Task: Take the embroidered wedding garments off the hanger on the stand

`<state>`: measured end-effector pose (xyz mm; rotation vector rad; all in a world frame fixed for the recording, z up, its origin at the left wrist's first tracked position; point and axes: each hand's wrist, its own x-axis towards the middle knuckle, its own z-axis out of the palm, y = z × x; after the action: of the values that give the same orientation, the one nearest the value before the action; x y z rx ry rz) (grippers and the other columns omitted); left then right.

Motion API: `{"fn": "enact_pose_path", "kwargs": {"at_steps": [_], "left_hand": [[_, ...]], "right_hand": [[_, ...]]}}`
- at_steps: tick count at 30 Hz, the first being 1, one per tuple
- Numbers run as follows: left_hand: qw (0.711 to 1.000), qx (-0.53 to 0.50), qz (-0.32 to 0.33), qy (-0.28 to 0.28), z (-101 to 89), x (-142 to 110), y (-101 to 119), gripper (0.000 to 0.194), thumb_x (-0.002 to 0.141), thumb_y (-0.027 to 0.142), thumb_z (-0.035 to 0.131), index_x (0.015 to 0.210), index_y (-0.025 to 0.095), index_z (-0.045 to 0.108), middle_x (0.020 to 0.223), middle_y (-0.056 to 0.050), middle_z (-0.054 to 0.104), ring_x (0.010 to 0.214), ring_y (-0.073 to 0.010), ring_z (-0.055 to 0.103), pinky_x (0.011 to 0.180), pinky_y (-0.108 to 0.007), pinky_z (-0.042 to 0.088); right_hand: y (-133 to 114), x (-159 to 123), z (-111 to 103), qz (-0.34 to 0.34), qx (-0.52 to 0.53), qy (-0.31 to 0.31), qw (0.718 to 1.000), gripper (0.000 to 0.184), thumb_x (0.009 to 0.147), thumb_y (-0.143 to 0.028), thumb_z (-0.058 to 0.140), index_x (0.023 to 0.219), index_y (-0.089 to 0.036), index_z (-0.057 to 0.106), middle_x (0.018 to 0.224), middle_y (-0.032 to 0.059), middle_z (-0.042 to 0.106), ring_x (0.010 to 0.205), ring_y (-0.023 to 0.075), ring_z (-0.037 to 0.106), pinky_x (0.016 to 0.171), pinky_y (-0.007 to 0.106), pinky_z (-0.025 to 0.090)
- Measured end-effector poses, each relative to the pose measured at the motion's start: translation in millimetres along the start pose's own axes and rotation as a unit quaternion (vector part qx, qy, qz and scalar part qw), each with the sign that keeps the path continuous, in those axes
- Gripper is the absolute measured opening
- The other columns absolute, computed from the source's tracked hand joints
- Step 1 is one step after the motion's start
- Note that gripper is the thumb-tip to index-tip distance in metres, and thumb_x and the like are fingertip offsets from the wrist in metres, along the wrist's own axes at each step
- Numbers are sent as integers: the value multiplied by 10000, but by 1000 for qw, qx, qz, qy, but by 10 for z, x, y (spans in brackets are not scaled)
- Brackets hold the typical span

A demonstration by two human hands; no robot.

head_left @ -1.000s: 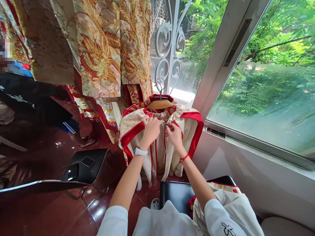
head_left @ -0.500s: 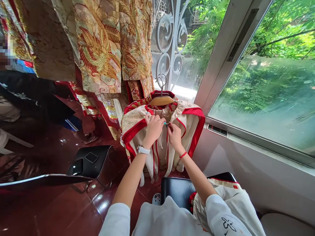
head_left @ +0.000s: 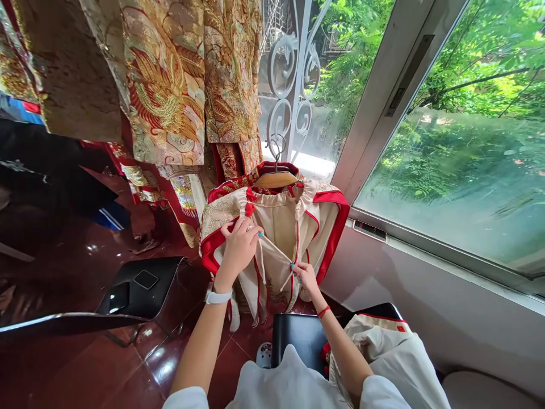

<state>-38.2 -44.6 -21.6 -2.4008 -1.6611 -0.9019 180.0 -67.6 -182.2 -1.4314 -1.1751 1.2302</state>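
Hanging robes: gold-and-red embroidered lengths (head_left: 166,96), upper left, apart from both hands.
Black chair: seat (head_left: 168,275) carries two flat dark items; not touched.
Left hand: (head_left: 242,250) moved down and left from the neckline within the last second. Fingers curled, tips brought together on the cord at the gathered edge; which fingers bear the grip is partly hidden.
Cord: pale tie (head_left: 276,249), now a taut slant between the hands, which nearly met half a second ago. Loose ends hang below each. Judgement: length has been drawn out; no finished knot visible, so tying work appears incomplete.
Garment: cream with red trim (head_left: 279,218), on a wooden hanger (head_left: 276,180) in front of the window grille (head_left: 293,74), mid-view.
Right hand: (head_left: 305,276) now lower than the left; thumb and forefinger pinching the cord, other fingers bent.
Sill: phone-like object (head_left: 369,230), well apart.
Pale cloth: draped (head_left: 395,352), lower right, beside the right forearm.
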Motion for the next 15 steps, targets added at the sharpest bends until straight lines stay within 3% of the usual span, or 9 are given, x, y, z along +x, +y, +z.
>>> {"fn": "enact_pose_path", "kwargs": {"at_steps": [2,4,6,7,9,11,13,15], "left_hand": [[999,-23,-23,17,-23,-18,-32,237,927,205,476,916,261,706,1034,-61,673,1072,-263,593,1029,-492,310],[995,-52,-70,56,-37,49,-20,204,920,238,492,927,254,695,1000,-57,676,1028,-255,608,1016,-465,356],[981,-53,-137,124,-40,200,21,205,897,285,543,1046,249,679,1048,-87,662,1061,-281,597,1006,-462,395],[972,-41,-170,159,-34,296,44,291,872,319,588,1145,242,652,1126,-116,642,1122,-312,573,1012,-480,401],[953,-9,-223,203,-7,483,71,565,808,371,677,1338,223,548,1323,-185,547,1271,-387,478,1054,-558,370],[946,11,-253,200,32,608,58,724,789,369,697,1447,210,440,1447,-226,447,1366,-438,380,1080,-649,310],[945,19,-268,184,58,640,-4,703,818,327,655,1471,219,419,1495,-226,409,1412,-455,325,1079,-700,282],[945,26,-273,177,46,604,-107,619,851,275,591,1454,239,459,1509,-203,422,1423,-453,324,1072,-702,299]], "right_hand": [[-104,-8,-113,-24,-43,7,999,348,681,-507,575,531,-231,425,498,-53,339,493,112,302,483,260,248],[-374,30,-183,-95,-108,95,985,314,737,-515,583,651,-219,522,607,-11,483,577,155,429,555,284,375],[-760,118,-172,-201,-169,230,937,377,776,-531,609,960,-202,606,912,81,623,818,233,563,748,366,489],[-968,183,-135,-251,-193,282,906,513,774,-532,641,1156,-196,574,1118,140,611,1005,280,568,878,427,489],[-1350,351,-26,-308,-258,326,856,741,773,-508,672,1402,-199,429,1420,211,450,1325,361,402,1070,570,368],[-1615,546,61,-299,-308,350,833,746,809,-427,627,1477,-231,358,1559,209,275,1459,411,185,1108,710,218],[-1739,721,52,-266,-321,369,831,699,822,-302,557,1492,-254,364,1611,186,164,1487,438,70,1079,783,149],[-1760,845,-75,-241,-315,381,835,706,792,-190,503,1486,-272,401,1625,165,136,1488,444,72,1064,794,161]]}}
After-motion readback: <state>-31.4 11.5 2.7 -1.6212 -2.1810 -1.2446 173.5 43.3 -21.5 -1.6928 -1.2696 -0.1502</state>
